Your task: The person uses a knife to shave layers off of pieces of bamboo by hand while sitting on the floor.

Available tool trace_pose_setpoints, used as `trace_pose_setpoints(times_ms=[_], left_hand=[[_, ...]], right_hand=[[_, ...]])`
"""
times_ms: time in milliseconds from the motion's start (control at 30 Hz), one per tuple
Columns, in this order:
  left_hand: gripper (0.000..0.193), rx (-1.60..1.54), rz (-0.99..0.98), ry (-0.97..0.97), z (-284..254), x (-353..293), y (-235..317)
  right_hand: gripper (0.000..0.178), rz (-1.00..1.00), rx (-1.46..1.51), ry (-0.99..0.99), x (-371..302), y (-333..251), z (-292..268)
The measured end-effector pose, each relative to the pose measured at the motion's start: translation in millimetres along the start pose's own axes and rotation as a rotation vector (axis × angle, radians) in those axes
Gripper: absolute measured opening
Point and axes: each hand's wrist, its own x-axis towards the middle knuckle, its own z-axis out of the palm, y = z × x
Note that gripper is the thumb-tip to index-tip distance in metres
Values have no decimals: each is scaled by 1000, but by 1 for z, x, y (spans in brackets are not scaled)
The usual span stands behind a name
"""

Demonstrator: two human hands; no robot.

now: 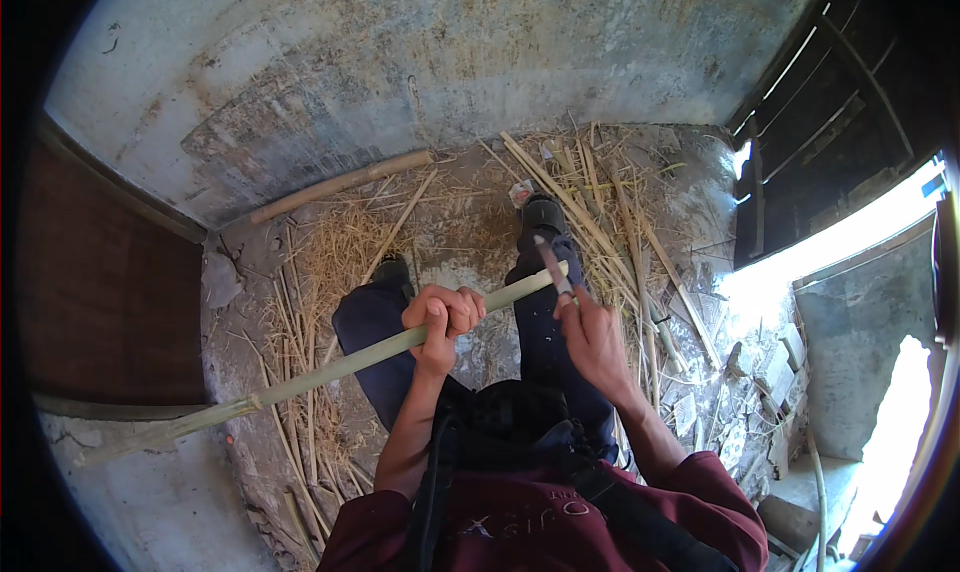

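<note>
A long pale-green bamboo pole slants across my lap, its far-left end low and its cut end up at the right. My left hand is closed round it, a little short of that right end. In my right hand is a knife, gripped by its handle with the blade pointing up and away from me. The blade crosses the pole's right end; whether it is cutting into the bamboo cannot be made out. Below the pole are my legs in dark trousers, knees apart.
Straw-like shavings and split bamboo strips litter the floor on both sides. A thicker bamboo length lies along the stained wall ahead. Broken bricks are heaped at the right, beside a bright opening.
</note>
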Motion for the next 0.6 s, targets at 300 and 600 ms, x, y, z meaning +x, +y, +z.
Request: trace_pose_setpoints(times_ms=[300,600], left_hand=[[51,133,-68,-165,-12,3,12],[59,249,-83,-364,-2,7,24]], right_hand=[[22,-30,-36,-51,5,3,-7],[21,-83,-169,-35,-2,17,-1]])
